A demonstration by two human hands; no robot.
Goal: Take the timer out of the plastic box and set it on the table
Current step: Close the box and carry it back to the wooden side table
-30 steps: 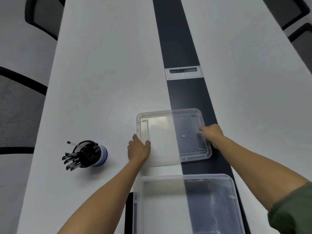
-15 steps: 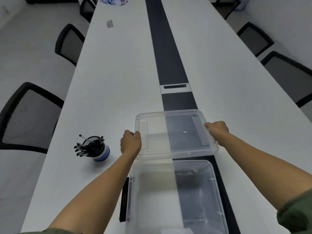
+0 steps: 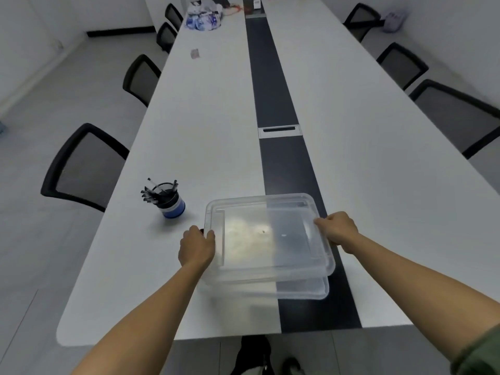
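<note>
Here we are, looking down the long white table [image 3: 189, 147], and both hands are on the clear lid [image 3: 267, 234]. The left hand [image 3: 196, 246] clamps the lid's left edge, thumb on top and fingers curled round the rim. The right hand [image 3: 336, 228] has the right edge, fingers wrapped over it in a firm hold. The lid sits level over the plastic box [image 3: 303, 292], pushed a little toward the far side, so the box's near rim peeks out below it. Whether lid and box are touching, we cannot tell.

And the timer? We cannot pick it out. Through the two layers of clear plastic we get only a pale glare, a couple of tiny specks, and the table's dark centre strip [image 3: 270, 77] running underneath (everything in there is blurred).

The box stands near our end of the table, straddling that strip. Left of it, well apart from the left hand, stands a blue-banded pot of black pens [image 3: 170, 203]. Further up the strip there is a silver cable hatch [image 3: 279, 130]. Black mesh chairs [image 3: 86, 169] line both sides, a small card [image 3: 194, 53] lies on the left half, and a heap of clutter [image 3: 203, 18] crowds the far end. A green sleeve [image 3: 479, 353] edges the right forearm.
</note>
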